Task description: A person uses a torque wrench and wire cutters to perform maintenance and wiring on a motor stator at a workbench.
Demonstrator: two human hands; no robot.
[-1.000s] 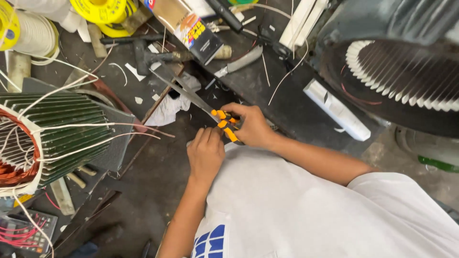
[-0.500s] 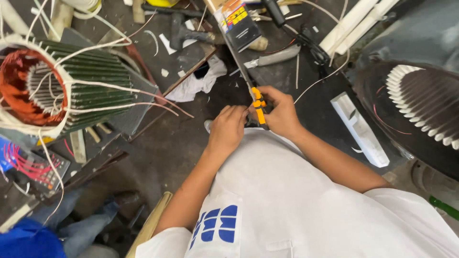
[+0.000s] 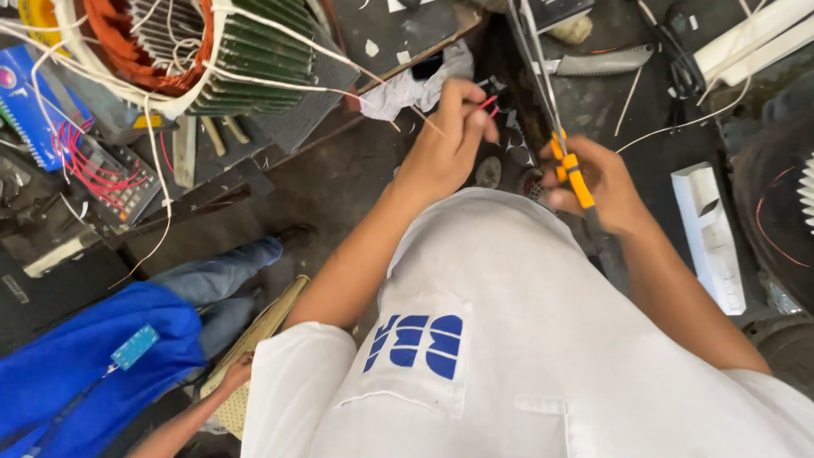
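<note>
My right hand [image 3: 598, 182] is closed around the orange-and-black handles of long scissors [image 3: 566, 161], whose thin blades run up and away from me. Left of the scissors, my left hand [image 3: 448, 144] pinches a short red wire piece [image 3: 487, 103] between fingertips, held clear of the blades and not touching them. Beyond the left hand, left of the scissors' tips, a crumpled white rag [image 3: 407, 85] lies at the edge of a dark board. Right of the scissors a white plastic channel piece [image 3: 708, 233] lies on the grimy bench. Far to the left of the scissors sits a motor stator [image 3: 178, 47] with copper windings and white leads. Lower left, another person in a blue top [image 3: 76, 356] sits nearby.
</note>
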